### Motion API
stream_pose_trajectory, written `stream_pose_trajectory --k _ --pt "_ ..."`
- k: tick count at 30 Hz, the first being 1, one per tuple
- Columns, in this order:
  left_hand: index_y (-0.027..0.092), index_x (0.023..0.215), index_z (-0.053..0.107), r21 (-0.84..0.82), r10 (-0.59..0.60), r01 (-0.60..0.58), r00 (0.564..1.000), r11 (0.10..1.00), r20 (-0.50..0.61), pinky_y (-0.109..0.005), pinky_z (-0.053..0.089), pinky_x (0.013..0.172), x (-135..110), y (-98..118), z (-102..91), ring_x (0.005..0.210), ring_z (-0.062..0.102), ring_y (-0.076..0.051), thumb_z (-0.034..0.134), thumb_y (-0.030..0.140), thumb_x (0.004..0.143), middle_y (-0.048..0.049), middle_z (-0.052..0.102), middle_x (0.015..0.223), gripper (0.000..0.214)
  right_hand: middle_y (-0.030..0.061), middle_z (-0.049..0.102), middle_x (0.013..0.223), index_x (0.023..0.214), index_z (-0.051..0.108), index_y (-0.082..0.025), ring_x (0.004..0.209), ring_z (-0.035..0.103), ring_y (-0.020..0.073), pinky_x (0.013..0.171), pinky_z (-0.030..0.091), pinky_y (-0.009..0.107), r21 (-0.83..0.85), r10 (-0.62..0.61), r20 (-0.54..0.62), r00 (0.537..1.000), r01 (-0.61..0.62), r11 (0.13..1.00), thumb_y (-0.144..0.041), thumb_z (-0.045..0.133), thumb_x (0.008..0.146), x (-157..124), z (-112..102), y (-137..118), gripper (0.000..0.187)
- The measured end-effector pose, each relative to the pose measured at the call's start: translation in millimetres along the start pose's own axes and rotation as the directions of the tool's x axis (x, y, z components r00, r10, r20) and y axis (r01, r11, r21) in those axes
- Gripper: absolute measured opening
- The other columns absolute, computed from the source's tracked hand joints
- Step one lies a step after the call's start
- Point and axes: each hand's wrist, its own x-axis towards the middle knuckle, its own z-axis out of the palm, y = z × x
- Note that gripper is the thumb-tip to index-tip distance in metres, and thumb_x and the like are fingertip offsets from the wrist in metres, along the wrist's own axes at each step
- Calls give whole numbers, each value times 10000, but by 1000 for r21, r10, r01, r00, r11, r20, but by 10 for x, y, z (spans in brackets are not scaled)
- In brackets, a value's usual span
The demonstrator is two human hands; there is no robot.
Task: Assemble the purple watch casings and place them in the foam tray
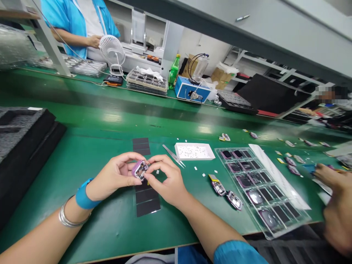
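Observation:
A small purple watch case [139, 169] with its open inside facing up is pinched between both my hands above the green bench. My left hand [114, 175] grips its left side with thumb and fingers closed. My right hand [166, 179] holds its right edge with fingertips pressed together on it. Black rectangular pads [147, 200] lie under my hands. Metal tweezers [173, 156] rest just beyond my right hand, next to a white tray [194, 151] of tiny parts.
Two more cases [227, 193] lie right of my hand, beside a clear compartment tray [261, 187] holding several cases. Black foam blocks [22, 143] sit at left. A co-worker's hand [335, 198] reaches in at right. Another person stands behind a white fan [112, 49].

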Motion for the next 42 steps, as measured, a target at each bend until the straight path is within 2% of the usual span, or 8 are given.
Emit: stream_pose_trajectory --k 19,27,29,31,33,36,40,42 --pt "206 961 666 -10 -29 29 998 1000 -60 -220 544 683 12 2 23 741 648 -142 790 63 579 -39 691 866 426 24 625 954 756 639 -230 916 592 167 876 456 350 -44 -8 5 1000 8 999 -188 659 769 10 -15 16 48" --pt "195 964 679 -74 -86 76 986 994 -144 -208 540 675 30 14 48 761 646 -151 805 93 569 -51 693 903 427 36 577 995 789 589 -218 983 550 168 912 424 349 -113 -7 102 995 18 993 -221 615 817 51 -18 -9 38" --pt "197 980 676 -110 -106 89 981 990 -164 -229 543 709 37 15 37 796 656 -170 803 109 579 -60 696 935 429 39 588 956 794 569 -215 953 554 169 885 429 337 -197 -47 15 999 49 979 -235 565 849 112 -160 5 59" --pt "205 1003 670 -159 -123 97 979 983 -163 -262 542 754 43 19 28 847 665 -198 795 133 600 -70 694 991 428 46 603 878 792 557 -209 876 565 183 825 438 338 -370 -24 -183 983 -47 928 -239 515 868 181 -421 73 93" --pt "212 1008 669 -210 -134 101 980 973 -149 -294 538 786 48 23 26 887 667 -226 789 156 615 -75 695 1009 414 50 609 771 773 564 -201 769 572 202 769 436 354 -545 75 -363 929 -276 792 -205 498 850 241 -728 198 102" --pt "209 997 673 -258 -138 98 981 961 -139 -314 533 803 58 15 37 910 666 -244 791 154 610 -75 702 985 408 56 634 711 720 604 -199 733 602 228 768 439 378 -616 287 -362 887 -459 640 -119 525 764 288 -979 383 121" --pt "194 1015 660 -252 -122 83 982 964 -146 -257 524 785 64 -24 44 882 666 -194 795 122 594 -73 703 985 447 40 686 905 823 648 -208 888 629 205 837 470 348 -244 255 -108 961 -274 930 -219 568 797 217 -613 340 85" --pt "190 1006 661 -243 -113 76 983 967 -143 -236 521 776 62 -40 41 864 662 -174 801 111 580 -70 701 982 456 24 694 880 820 650 -211 858 643 179 810 497 315 -4 217 -21 976 -217 976 -253 592 801 147 -305 221 74"
